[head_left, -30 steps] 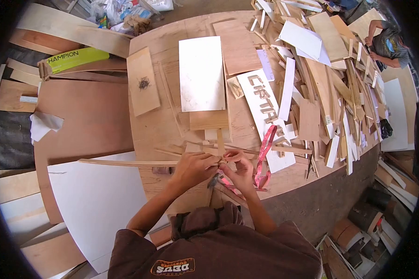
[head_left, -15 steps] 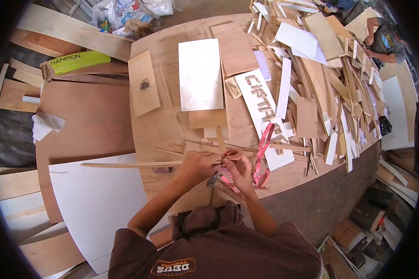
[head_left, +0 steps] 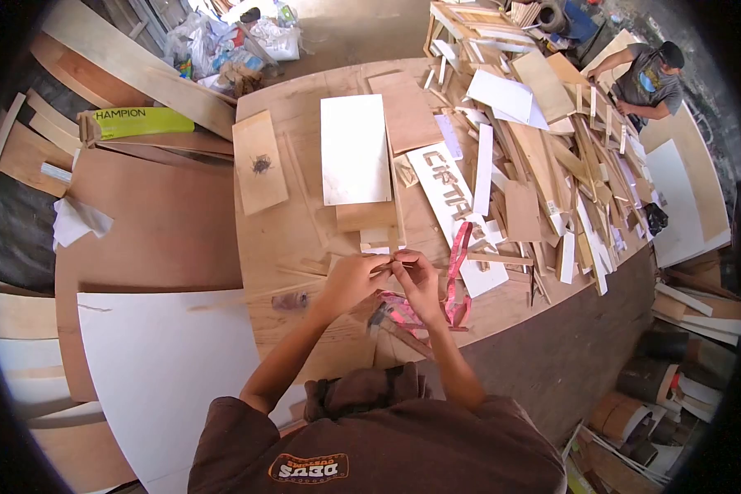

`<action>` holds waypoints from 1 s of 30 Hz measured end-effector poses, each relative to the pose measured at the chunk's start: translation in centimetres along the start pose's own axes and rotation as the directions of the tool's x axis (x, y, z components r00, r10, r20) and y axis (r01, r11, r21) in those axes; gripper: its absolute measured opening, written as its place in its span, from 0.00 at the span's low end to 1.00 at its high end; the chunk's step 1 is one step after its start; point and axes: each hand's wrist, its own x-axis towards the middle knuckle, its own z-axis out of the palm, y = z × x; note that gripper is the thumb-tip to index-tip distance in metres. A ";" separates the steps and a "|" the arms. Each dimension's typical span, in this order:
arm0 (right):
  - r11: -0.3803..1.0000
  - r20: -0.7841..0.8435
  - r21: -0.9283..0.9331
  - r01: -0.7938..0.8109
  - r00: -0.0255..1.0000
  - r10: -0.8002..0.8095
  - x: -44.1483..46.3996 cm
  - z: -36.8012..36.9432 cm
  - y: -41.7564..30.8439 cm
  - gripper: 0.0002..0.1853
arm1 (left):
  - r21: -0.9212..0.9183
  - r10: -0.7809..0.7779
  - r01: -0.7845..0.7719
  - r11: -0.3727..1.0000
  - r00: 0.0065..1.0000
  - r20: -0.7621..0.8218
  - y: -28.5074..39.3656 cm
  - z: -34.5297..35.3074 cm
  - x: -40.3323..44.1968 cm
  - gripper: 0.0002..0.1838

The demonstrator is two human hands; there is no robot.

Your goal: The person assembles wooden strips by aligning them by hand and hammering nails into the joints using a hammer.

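My left hand (head_left: 356,284) is closed around a thin wooden strip (head_left: 239,301), which runs out to the left and is smeared by motion. Close beside it, my right hand (head_left: 420,284) has its fingertips pinched together, meeting the left fingertips. Whatever sits between the right fingers is too small and covered to make out. Just right of that hand, a pink measuring tape (head_left: 459,255) lies looped on the wooden tabletop (head_left: 305,239). Beyond the hands are a white panel (head_left: 352,152) and a white board (head_left: 477,281) bearing brown cut-out letters (head_left: 453,193).
Heaped wood offcuts (head_left: 552,181) cover the table's right side. A co-worker (head_left: 646,82) stands at the far right. At left lie a large white sheet (head_left: 165,362), a brown board (head_left: 148,222) and a yellow-green carton (head_left: 144,122). Plastic bags (head_left: 222,49) sit behind the table.
The strip's left end has swung down and toward me. A wooden piece standing out beyond my fingers no longer shows there. My hands stay together; the whole view has tilted slightly up.
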 end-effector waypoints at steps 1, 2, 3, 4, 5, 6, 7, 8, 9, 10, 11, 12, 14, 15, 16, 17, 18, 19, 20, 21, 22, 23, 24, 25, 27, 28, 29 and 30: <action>1.000 -0.027 -0.007 0.003 1.000 -0.004 -0.2 0.4 0.1 0.07 | 0.000 0.010 -0.010 1.000 1.000 -0.009 -0.2 0.0 -0.3 0.15; 1.000 -0.054 -0.014 0.007 0.999 -0.008 -0.4 0.8 0.3 0.06 | -0.017 0.021 -0.021 1.000 1.000 -0.014 -0.3 0.0 -0.5 0.14; 1.000 -0.049 -0.020 0.018 0.999 -0.019 -0.3 0.8 0.3 0.06 | -0.035 0.031 -0.031 0.999 0.999 -0.019 -0.2 0.0 -0.6 0.13; 1.000 -0.052 -0.003 0.023 0.998 -0.023 -0.4 0.7 0.3 0.06 | -0.037 0.037 -0.038 0.999 0.999 -0.028 -0.1 0.2 -0.6 0.13; 1.000 -0.056 0.015 0.025 0.998 -0.025 -0.5 0.6 0.3 0.06 | 0.028 0.069 -0.067 0.997 0.997 -0.043 0.0 0.4 -0.7 0.12; 0.999 -0.049 0.010 0.031 0.998 -0.031 -0.6 0.5 0.3 0.06 | 0.094 0.101 -0.095 0.991 0.993 -0.058 0.0 0.5 -0.6 0.10; 1.000 -0.064 -0.009 0.019 0.998 -0.019 -0.7 0.3 0.3 0.06 | 0.092 0.105 -0.099 0.991 0.992 -0.067 -0.1 0.5 -0.6 0.10; 1.000 -0.081 -0.026 0.004 0.997 -0.006 -1.0 0.1 0.3 0.06 | 0.108 0.128 -0.121 0.987 0.990 -0.062 -0.3 0.7 -0.6 0.10; 1.000 -0.079 -0.031 0.006 0.997 -0.008 -1.2 0.1 0.4 0.06 | 0.123 0.150 -0.143 0.982 0.987 -0.055 -0.6 1.0 -0.6 0.09; 1.000 -0.077 -0.006 0.007 0.997 -0.007 -1.4 0.0 0.6 0.05 | 0.121 0.152 -0.144 0.982 0.987 -0.058 -1.0 1.4 -0.8 0.09; 1.000 -0.078 0.020 0.008 0.997 -0.006 -1.5 -0.1 0.8 0.05 | 0.127 0.148 -0.141 0.982 0.988 -0.048 -1.4 1.7 -1.0 0.09; 1.000 -0.082 0.020 0.012 0.997 -0.010 -1.4 0.0 0.8 0.05 | 0.133 0.147 -0.141 0.981 0.989 -0.036 -1.5 1.7 -0.9 0.08; 0.999 -0.082 0.031 0.011 0.997 -0.008 -1.5 0.0 0.6 0.05 | 0.128 0.141 -0.133 0.983 0.988 -0.056 -1.5 2.1 -0.8 0.08; 0.999 -0.091 0.032 0.008 0.996 -0.005 -1.6 0.0 0.6 0.05 | 0.123 0.130 -0.120 0.985 0.989 -0.077 -1.5 2.3 -0.8 0.08; 0.999 -0.080 0.041 -0.015 0.997 0.018 -1.5 -0.1 0.6 0.06 | 0.121 0.131 -0.123 0.985 0.989 -0.068 -1.7 2.4 -0.8 0.08; 0.998 -0.070 0.049 -0.039 0.997 0.042 -1.5 -0.3 0.6 0.06 | 0.146 0.146 -0.132 0.980 0.985 -0.093 -1.8 2.7 -0.7 0.08; 0.998 -0.078 0.048 -0.042 0.996 0.046 -1.5 -0.5 0.6 0.06 | 0.171 0.161 -0.140 0.975 0.980 -0.118 -1.8 2.8 -0.7 0.08; 0.997 -0.069 0.053 -0.053 0.996 0.056 -1.6 -0.6 0.7 0.06 | 0.168 0.161 -0.141 0.976 0.981 -0.112 -1.8 3.0 -0.6 0.08; 0.996 -0.059 0.060 -0.065 0.996 0.068 -1.6 -0.7 0.8 0.06 | 0.213 0.167 -0.139 0.967 0.979 -0.115 -2.0 3.0 -0.4 0.08; 0.995 -0.064 0.062 -0.073 0.995 0.077 -1.5 -0.6 0.5 0.06 | 0.257 0.169 -0.134 0.957 0.979 -0.116 -1.8 2.9 -0.4 0.08; 0.995 -0.059 0.056 -0.088 0.994 0.092 -1.4 -0.6 0.3 0.07 | 0.253 0.160 -0.129 0.959 0.981 -0.108 -1.8 2.7 -0.4 0.08; 0.993 -0.054 0.049 -0.103 0.993 0.106 -1.3 -0.6 0.0 0.07 | 0.268 0.187 -0.154 0.951 0.977 -0.099 -1.7 2.5 -0.3 0.08; 0.993 -0.022 0.048 -0.108 0.994 0.109 -1.3 -0.9 -0.2 0.07 | 0.284 0.215 -0.182 0.942 0.972 -0.091 -1.7 2.4 -0.4 0.08; 0.993 -0.024 0.048 -0.111 0.993 0.112 -1.1 -1.1 -0.4 0.07 | 0.282 0.213 -0.180 0.942 0.973 -0.088 -1.7 2.5 -0.4 0.08; 0.986 0.026 -0.001 -0.167 0.986 0.166 -0.8 -1.3 -0.9 0.07 | 0.257 0.172 -0.143 0.956 0.981 -0.094 -1.9 2.6 -0.3 0.12; 0.986 0.025 -0.001 -0.167 0.986 0.167 -0.7 -1.3 -1.1 0.07 | 0.257 0.171 -0.142 0.956 0.981 -0.093 -2.1 2.7 -0.3 0.12; 0.984 0.018 -0.002 -0.178 0.984 0.178 -0.7 -1.2 -1.3 0.08 | 0.254 0.173 -0.146 0.956 0.981 -0.088 -2.2 2.8 -0.3 0.12; 0.981 0.011 -0.003 -0.191 0.981 0.191 -0.7 -1.2 -1.3 0.08 | 0.251 0.173 -0.147 0.957 0.982 -0.082 -2.3 2.9 -0.3 0.12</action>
